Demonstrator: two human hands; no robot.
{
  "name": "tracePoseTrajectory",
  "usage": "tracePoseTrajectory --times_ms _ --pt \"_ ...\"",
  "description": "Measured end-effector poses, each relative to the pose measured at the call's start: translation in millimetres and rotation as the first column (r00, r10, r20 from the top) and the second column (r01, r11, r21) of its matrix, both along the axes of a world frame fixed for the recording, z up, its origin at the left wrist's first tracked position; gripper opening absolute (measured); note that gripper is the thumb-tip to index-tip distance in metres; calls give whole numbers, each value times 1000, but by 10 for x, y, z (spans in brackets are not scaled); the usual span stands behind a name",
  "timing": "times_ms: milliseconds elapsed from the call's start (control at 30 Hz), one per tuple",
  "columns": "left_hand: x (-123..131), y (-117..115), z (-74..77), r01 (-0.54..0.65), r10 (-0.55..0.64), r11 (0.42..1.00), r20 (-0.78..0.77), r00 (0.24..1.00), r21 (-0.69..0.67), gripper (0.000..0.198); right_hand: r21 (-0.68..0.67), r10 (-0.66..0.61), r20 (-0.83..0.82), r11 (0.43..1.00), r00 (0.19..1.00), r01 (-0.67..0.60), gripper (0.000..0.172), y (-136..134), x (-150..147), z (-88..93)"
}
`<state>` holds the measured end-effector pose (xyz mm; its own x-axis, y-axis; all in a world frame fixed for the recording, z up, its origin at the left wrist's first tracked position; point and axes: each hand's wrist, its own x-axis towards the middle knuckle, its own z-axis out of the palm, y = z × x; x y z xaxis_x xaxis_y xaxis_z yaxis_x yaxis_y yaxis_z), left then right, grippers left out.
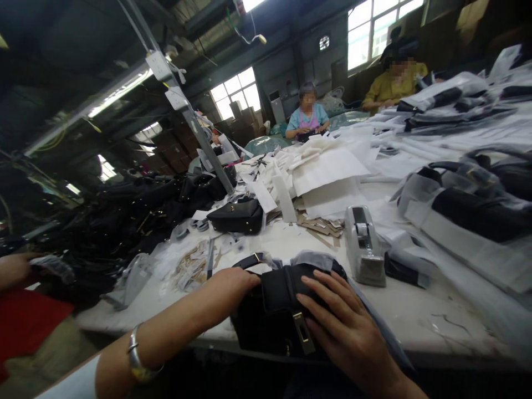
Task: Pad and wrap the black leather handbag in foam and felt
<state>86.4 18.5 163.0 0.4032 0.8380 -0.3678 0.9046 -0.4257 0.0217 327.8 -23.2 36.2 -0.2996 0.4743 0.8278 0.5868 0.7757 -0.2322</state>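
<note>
A black handbag [276, 291] with a front flap and a gold-coloured metal clasp lies at the table's near edge, right in front of me. Flat across the right part of its flap rests my right hand [349, 321], the fingers stretched out and apart. My left hand [233, 291] is at the bag's left side, by the flap's edge; its fingers are hidden by the bag. A strap with a gold buckle [255, 258] arches up behind the left hand. Clear wrapping [313, 257] shows at the bag's back edge.
A grey tape dispenser [366, 246] stands right of the bag. Another black bag [236, 215] sits farther back, near white paper sheets [328, 172]. Wrapped bags [469, 205] lie right; black bags [137, 210] pile up left. A co-worker's arm [16, 270] is at far left; two people sit across.
</note>
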Motion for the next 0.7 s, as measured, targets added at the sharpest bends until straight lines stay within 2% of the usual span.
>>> tracePoseTrajectory --times_ms 100,167,233,300,333,400,433,467,533,600,700 --pt "-121 -177 32 -56 48 994 89 995 89 22 -36 -1 -16 999 1000 0 39 -29 86 -66" --pt "-260 -370 -31 -118 60 979 317 946 168 23 -72 -31 -44 997 999 28 46 -64 147 -137" --pt "-421 -583 -204 -259 74 923 528 846 285 27 -109 -85 -77 991 993 76 53 -110 197 -221" --pt "-575 -770 -491 -447 110 817 661 742 365 41 -122 -125 -96 986 988 112 56 -157 231 -304" --pt "-640 -842 -668 -525 136 771 711 690 361 55 -121 -135 -100 985 986 122 56 -178 241 -343" --pt "-733 -931 -1049 -643 230 729 801 553 234 88 -109 -148 -96 984 984 138 56 -210 251 -410" --pt "-758 -949 -1232 -655 284 746 830 480 123 98 -104 -159 -93 983 983 149 57 -220 253 -440" --pt "-769 -951 -1396 -641 320 767 841 438 42 105 -106 -173 -92 981 981 163 58 -226 253 -467" --pt "-758 -919 -1642 -602 377 796 832 407 -67 113 -127 -208 -77 972 975 197 61 -224 249 -518" --pt "-726 -857 -1762 -572 400 812 825 399 -117 117 -169 -244 -46 958 969 234 65 -208 244 -576" --pt "-681 -743 -1780 -567 382 815 847 371 -119 117 -289 -321 20 905 947 312 72 -171 247 -692"
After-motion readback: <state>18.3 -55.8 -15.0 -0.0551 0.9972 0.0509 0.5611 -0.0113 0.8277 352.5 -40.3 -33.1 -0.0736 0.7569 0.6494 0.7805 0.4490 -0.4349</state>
